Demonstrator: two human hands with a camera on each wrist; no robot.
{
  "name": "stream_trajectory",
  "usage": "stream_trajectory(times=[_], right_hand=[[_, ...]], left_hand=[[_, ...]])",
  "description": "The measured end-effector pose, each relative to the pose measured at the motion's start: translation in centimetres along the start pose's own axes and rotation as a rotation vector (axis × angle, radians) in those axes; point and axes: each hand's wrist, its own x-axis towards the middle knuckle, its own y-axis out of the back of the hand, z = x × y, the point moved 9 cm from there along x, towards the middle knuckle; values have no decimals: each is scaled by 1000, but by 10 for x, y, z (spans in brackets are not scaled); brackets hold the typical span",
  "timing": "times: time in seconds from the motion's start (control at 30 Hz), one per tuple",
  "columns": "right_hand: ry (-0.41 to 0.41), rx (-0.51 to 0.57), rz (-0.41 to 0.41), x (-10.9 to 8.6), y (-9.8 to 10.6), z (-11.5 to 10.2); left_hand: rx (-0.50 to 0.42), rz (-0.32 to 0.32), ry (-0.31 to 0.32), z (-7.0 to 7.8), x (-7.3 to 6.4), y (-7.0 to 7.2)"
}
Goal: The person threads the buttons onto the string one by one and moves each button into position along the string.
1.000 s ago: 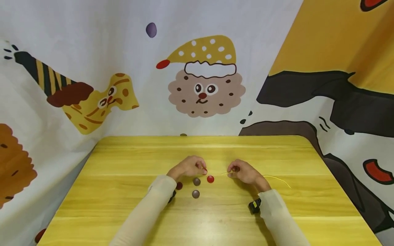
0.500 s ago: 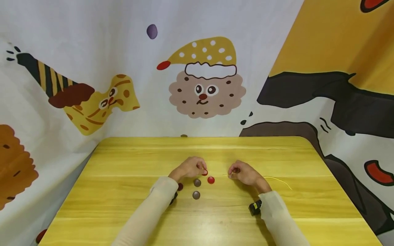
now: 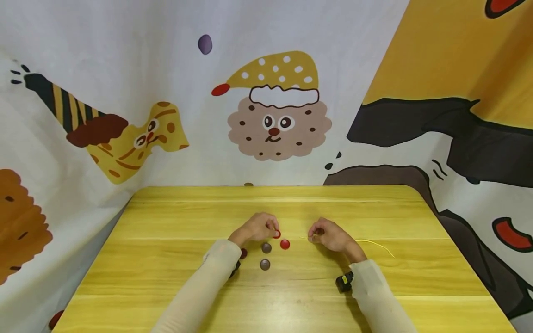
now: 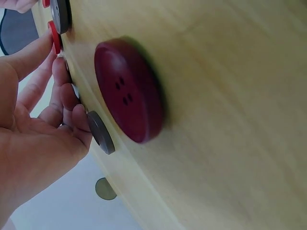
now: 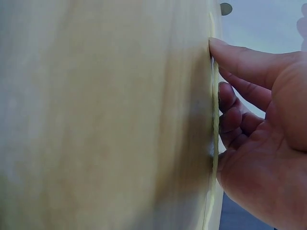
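My left hand [image 3: 259,226] pinches a red button [image 3: 276,234] at its edge between thumb and finger, close above the table. In the left wrist view that red button [image 4: 55,37] stands on edge at the thumb tip. Just in front of it lies another red button [image 3: 285,244]. Two grey-brown buttons [image 3: 266,248] are near the hand, and a dark red four-hole button [image 4: 128,91] sits by the left wrist. My right hand [image 3: 329,232] pinches a thin yellow cord [image 3: 376,243]; its short end points left, the rest trails right beneath the hand.
The wooden table [image 3: 266,296] fills the lower view. Behind it hangs a white cloth [image 3: 191,138] printed with cartoon figures. A black wrist camera [image 3: 344,281] is worn on the right arm.
The red button in my left fingers has turned, so more of its round face shows from above. My right hand and the cord have hardly moved.
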Motion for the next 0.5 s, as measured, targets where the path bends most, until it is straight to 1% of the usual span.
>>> stream_trajectory(times=[0.2, 0.5], right_hand=[[25, -1, 8, 0, 1, -2], [23, 7, 14, -2, 0, -3]], left_hand=[[-3, -15, -10, 1, -1, 0], [-3, -19, -7, 0, -1, 0]])
